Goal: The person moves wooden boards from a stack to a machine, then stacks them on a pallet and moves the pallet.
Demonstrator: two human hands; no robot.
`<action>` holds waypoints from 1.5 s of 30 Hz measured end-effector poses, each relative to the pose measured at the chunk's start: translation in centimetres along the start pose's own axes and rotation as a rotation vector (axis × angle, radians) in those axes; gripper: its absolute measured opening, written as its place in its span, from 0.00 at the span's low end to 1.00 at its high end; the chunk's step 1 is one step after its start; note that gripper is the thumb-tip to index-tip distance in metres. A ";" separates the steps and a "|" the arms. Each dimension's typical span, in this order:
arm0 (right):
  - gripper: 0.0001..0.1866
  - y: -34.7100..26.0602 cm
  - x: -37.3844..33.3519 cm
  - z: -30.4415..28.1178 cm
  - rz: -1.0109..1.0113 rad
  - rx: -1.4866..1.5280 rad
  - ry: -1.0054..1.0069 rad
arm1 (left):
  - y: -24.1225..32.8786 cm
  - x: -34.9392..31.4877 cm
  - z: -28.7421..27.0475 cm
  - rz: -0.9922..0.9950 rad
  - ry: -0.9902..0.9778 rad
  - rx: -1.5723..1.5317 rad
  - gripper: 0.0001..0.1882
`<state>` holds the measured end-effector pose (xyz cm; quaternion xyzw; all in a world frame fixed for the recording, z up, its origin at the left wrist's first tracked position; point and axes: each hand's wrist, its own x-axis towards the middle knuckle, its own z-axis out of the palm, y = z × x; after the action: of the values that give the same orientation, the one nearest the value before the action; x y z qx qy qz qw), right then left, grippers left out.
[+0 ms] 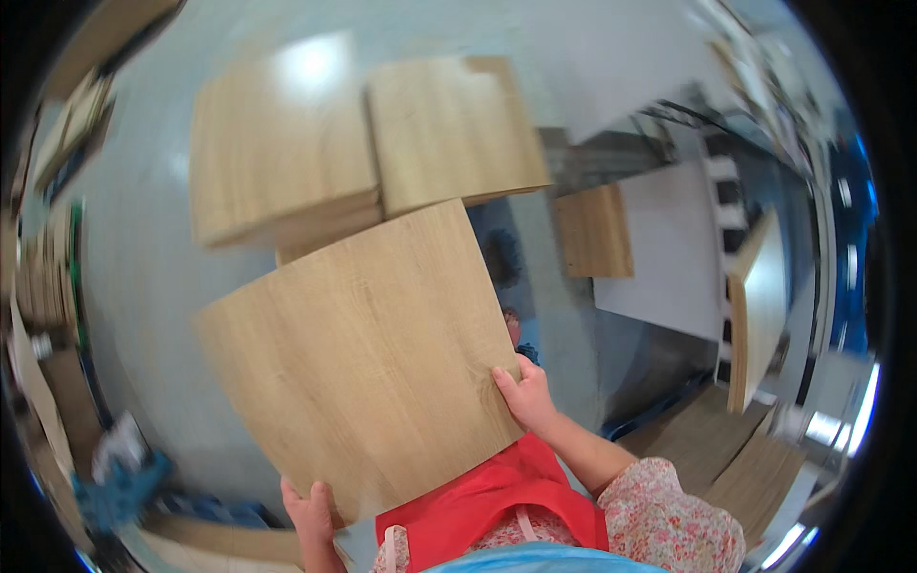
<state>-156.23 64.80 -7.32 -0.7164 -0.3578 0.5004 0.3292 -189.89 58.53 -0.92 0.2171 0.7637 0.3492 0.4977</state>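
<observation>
A broad light-brown wood-grain board [368,363] is held up tilted in front of my red apron. My left hand [309,511] grips its near left corner, thumb on top and fingers hidden beneath. On the right edge my right hand [525,393] has its thumb over the face, the other fingers out of sight underneath. Just beyond the board stand two stacks of similar boards, a left stack [282,143] and a right stack [454,129], side by side. The held board overlaps their near edges in view; whether it touches them I cannot tell.
To the right, a small wood-grain panel [594,232] lies on a white surface [664,258], with an upright board [755,310] beyond it. More brown boards [702,449] lie at the lower right. Stacked boards [43,277] line the left side, with a blue cloth-like item [124,492] below them.
</observation>
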 end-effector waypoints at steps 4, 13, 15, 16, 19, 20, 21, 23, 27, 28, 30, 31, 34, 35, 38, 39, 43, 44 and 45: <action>0.18 -3.4 -1.2 -4.1 -0.183 0.191 0.221 | 8.3 1.0 2.2 0.429 -0.223 -0.083 0.32; 0.28 -12.8 -1.6 -23.6 -0.557 0.324 0.961 | 30.4 -11.4 20.2 1.239 -0.560 -0.012 0.27; 0.33 -14.8 -2.9 -25.9 -0.671 0.597 0.906 | 32.4 -16.0 25.5 1.382 -0.629 -0.003 0.24; 0.35 -17.5 -5.9 -26.2 -0.805 0.923 0.664 | 32.6 -18.4 27.4 1.443 -0.606 0.008 0.24; 0.36 -19.7 -9.0 -29.6 -1.110 1.225 0.532 | 32.2 -23.2 34.9 2.128 -0.567 0.276 0.24; 0.35 -16.6 -7.3 -31.8 -1.155 1.197 0.574 | 32.0 -25.1 37.7 2.403 -0.549 0.240 0.25; 0.34 -13.6 -5.2 -33.8 -1.195 1.177 0.604 | 31.4 -26.6 40.0 2.555 -0.451 0.314 0.23; 0.27 -9.9 -3.7 -38.8 -1.384 1.562 0.136 | 30.4 -28.8 45.2 2.748 -0.466 0.148 0.10; 0.23 -6.5 -3.5 -45.6 -1.299 1.630 0.285 | 28.1 -32.1 52.4 2.814 -0.626 0.063 0.11; 0.22 -5.6 -3.7 -46.9 -1.264 1.636 0.321 | 27.4 -32.4 54.1 2.796 -0.676 0.056 0.11; 0.21 -4.0 -3.7 -48.7 -1.161 1.656 0.378 | 25.7 -32.4 57.9 2.786 -0.730 0.066 0.12; 0.20 -3.2 -3.7 -49.0 -1.083 1.667 0.407 | 24.8 -32.1 59.0 2.778 -0.753 0.087 0.12; 0.18 -0.4 -5.4 -46.8 -0.550 1.779 0.537 | 21.0 -30.7 60.9 2.814 -0.848 0.217 0.13; 0.17 0.4 -6.1 -44.2 -0.271 1.835 0.573 | 19.6 -29.2 61.0 2.779 -0.876 0.275 0.14; 0.13 4.7 -8.1 -36.3 -0.183 1.701 0.468 | 16.1 -25.6 59.6 2.614 -1.020 0.456 0.17; 0.13 6.1 -8.9 -34.8 -0.047 1.639 0.432 | 15.3 -24.4 58.2 2.503 -1.103 0.557 0.17; 0.13 6.5 -10.4 -29.7 0.246 1.217 0.272 | 13.5 -20.5 52.8 2.217 -1.172 0.505 0.19; 0.13 6.7 -10.1 -28.4 0.279 1.110 0.232 | 12.9 -19.2 51.1 2.166 -1.219 0.542 0.20; 0.13 6.8 -9.3 -26.9 0.335 1.051 0.183 | 12.1 -17.3 48.8 2.056 -1.198 0.598 0.20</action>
<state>-131.58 50.29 -0.89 -0.5434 0.0884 0.5927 0.5878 -138.45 70.25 5.97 0.9503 -0.0622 0.2355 0.1936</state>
